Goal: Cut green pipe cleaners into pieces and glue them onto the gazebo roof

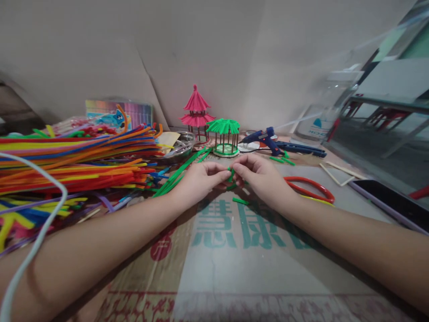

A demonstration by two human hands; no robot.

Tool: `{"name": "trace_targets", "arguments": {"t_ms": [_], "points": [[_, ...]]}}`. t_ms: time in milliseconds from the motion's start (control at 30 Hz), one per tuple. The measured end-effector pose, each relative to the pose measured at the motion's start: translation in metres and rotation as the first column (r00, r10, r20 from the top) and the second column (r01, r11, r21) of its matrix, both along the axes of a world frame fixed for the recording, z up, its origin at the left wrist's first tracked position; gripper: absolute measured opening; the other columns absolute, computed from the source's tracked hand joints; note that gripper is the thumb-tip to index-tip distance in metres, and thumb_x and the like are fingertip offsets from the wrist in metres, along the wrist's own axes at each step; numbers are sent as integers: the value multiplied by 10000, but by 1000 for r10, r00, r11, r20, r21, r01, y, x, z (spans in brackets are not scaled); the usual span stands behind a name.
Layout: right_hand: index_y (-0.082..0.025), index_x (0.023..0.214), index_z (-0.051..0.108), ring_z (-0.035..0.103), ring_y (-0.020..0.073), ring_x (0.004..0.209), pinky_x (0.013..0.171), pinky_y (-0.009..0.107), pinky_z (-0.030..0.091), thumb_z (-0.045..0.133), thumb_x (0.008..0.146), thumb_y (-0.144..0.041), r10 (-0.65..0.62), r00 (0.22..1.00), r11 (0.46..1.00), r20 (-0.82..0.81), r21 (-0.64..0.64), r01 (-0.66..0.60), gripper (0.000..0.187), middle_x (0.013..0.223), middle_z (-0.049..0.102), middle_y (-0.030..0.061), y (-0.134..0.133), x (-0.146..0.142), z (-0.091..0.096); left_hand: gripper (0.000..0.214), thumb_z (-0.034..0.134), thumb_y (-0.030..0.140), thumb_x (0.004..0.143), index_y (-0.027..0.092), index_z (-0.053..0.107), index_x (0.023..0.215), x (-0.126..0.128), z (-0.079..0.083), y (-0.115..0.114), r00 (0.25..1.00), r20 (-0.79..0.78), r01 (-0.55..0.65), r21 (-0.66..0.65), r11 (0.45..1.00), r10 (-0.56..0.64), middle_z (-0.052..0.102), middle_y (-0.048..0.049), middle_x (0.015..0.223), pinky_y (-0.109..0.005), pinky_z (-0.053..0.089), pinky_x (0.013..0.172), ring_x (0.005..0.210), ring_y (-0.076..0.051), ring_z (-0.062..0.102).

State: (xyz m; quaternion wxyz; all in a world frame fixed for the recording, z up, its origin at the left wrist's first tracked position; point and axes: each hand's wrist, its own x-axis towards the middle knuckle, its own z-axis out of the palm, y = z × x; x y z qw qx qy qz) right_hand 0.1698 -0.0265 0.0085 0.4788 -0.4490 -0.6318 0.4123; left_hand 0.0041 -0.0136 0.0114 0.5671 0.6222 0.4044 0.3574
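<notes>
Close together above the board, my left hand [203, 180] and my right hand [256, 175] pinch a short green pipe cleaner piece [231, 174] between their fingertips. Fingers partly hide it. Just below lies another cut green piece [240, 201]. Behind my hands stands a small pavilion with a green roof [224, 126], brown posts and a round base. A pink two-tiered pavilion [197, 107] rises behind it to the left. Long green pipe cleaners [179, 173] lie beside my left hand.
Bundles of coloured pipe cleaners [67, 152] fill the left, crossed by a white cable [55, 210]. A blue glue gun [261, 136] lies behind my right hand. Red-handled scissors or pliers [311, 188], a phone [395, 201] and a clear bottle [315, 120] are at right.
</notes>
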Motion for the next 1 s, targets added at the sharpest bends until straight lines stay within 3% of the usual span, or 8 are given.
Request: {"name": "trace_targets", "arguments": {"t_ms": [267,533,1000], "points": [[-187,800,560,490,98,543,506,232,391,600,795,-309,-29,999,999,26,17,29,129,648,544,-44,1,2,0,144,640,272,813,132,661,836,1,4,-4,997,-77,3,42,999,0,683,-9,728,-194,458,583,623,-91,598],[-186,805,553,531,97,561,531,236,427,608,795,-321,-13,1000,1000,16,12,13,145,689,564,-39,1,3,-1,212,624,344,835,142,674,874,-3,-1,-1,992,-77,100,12,995,-99,730,-44,805,-177,428,541,681,-108,634],[-186,807,552,522,88,542,506,218,418,614,797,-318,1,1000,1000,10,21,-2,146,661,560,-46,1,2,-3,299,660,435,784,150,685,872,-4,-4,2,990,-121,74,61,995,-66,714,-43,810,-188,388,521,626,-90,584]]}}
